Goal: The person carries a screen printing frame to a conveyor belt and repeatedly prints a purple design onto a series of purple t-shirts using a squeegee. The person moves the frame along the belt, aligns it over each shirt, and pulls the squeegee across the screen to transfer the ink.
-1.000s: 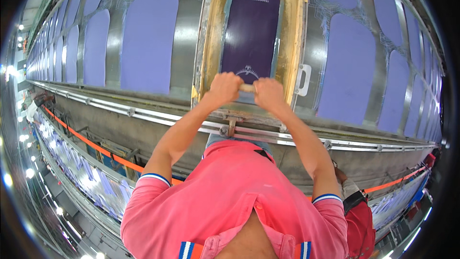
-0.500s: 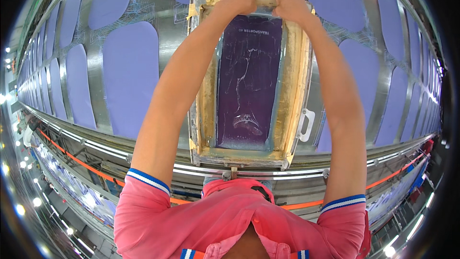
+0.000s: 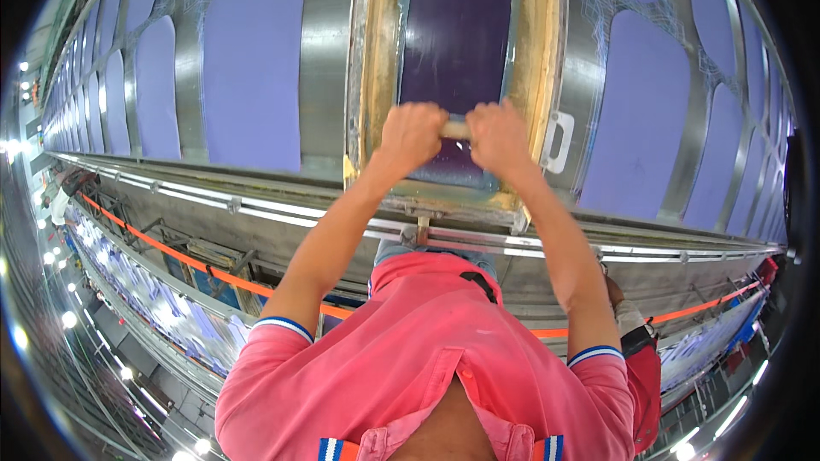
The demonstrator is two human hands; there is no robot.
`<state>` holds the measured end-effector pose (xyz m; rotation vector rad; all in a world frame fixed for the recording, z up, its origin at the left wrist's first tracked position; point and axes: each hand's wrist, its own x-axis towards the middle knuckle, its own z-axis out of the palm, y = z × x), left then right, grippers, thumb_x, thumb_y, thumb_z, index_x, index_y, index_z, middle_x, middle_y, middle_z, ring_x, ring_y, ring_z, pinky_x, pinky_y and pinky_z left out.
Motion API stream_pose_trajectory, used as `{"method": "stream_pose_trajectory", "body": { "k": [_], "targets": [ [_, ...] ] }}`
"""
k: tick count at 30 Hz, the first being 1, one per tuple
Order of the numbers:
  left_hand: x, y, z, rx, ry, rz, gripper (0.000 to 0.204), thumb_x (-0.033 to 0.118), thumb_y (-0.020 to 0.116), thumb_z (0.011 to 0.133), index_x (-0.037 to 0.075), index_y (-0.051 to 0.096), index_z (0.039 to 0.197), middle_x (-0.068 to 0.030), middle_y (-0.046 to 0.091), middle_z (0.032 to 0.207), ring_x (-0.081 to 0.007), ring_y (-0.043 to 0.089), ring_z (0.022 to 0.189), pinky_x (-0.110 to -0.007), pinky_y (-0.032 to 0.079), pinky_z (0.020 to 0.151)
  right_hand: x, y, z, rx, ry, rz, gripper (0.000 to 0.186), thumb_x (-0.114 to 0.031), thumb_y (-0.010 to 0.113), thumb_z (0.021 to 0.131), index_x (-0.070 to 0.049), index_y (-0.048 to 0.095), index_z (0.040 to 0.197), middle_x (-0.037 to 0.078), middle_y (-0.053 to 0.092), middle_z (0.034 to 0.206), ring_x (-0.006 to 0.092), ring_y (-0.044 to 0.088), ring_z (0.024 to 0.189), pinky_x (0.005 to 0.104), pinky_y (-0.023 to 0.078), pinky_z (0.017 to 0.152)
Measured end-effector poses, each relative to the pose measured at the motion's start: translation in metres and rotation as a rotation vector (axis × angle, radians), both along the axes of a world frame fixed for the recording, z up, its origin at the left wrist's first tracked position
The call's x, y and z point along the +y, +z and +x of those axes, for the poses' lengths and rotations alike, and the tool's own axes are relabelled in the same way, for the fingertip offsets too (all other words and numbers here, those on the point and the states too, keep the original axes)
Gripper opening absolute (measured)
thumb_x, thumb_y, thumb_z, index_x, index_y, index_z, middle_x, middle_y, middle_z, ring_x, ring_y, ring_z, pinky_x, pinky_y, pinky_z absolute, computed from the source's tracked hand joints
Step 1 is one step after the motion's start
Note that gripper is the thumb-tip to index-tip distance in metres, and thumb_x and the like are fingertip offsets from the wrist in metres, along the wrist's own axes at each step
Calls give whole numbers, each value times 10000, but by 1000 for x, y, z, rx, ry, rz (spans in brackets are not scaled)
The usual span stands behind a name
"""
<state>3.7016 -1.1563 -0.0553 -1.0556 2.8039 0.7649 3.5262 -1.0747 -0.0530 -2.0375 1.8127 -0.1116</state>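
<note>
Both my hands grip the pale bar-like handle of a squeegee (image 3: 456,130) over the near part of a screen-printing frame. My left hand (image 3: 412,132) is closed round the handle's left end, and my right hand (image 3: 498,135) round its right end. The blade under my fists is hidden. Yellowed tape covers much of the screen-printing frame (image 3: 363,51). Inside it lies a long, dark purple mesh window (image 3: 457,38) with small pale lettering near its far end. A white loop handle (image 3: 559,142) sticks out from the frame's right side.
Flat lilac pieces with rounded corners, such as one on the left (image 3: 252,68) and one on the right (image 3: 642,111), lie in rows on a metal table (image 3: 323,77). A metal rail (image 3: 286,210) and an orange strip (image 3: 175,249) run along my side. Another person (image 3: 64,198) is at the far left.
My hands have drawn the squeegee from the frame's far end to its near part. Whitish streaks on the mesh have gone from the visible area. The frame now sits higher in view.
</note>
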Motion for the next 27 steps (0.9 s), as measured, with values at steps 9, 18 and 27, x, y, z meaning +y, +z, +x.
{"method": "stream_pose_trajectory", "body": {
  "k": [9,18,27],
  "targets": [
    [112,6,63,39,-10,-21,320,16,621,700,59,723,1000,-99,714,954,-296,695,883,-419,558,729,93,-5,1,-666,-294,-78,560,-387,752,839,-48,630,1269,157,614,1135,350,552,1170,489,408,1057],
    [115,1,64,-6,-46,-48,328,38,613,726,87,734,1027,-103,722,1005,-310,693,910,-432,556,755,47,-85,-107,-249,-1205,-167,420,-354,566,908,46,690,881,292,657,983,433,627,870,503,470,788],
    [87,20,111,194,8,-55,332,43,616,719,98,742,1022,-85,728,1020,-298,696,944,-439,557,764,18,-5,-73,-231,-1104,-550,375,-271,611,809,77,564,681,247,528,601,350,488,515,494,392,574]
  ]
}}
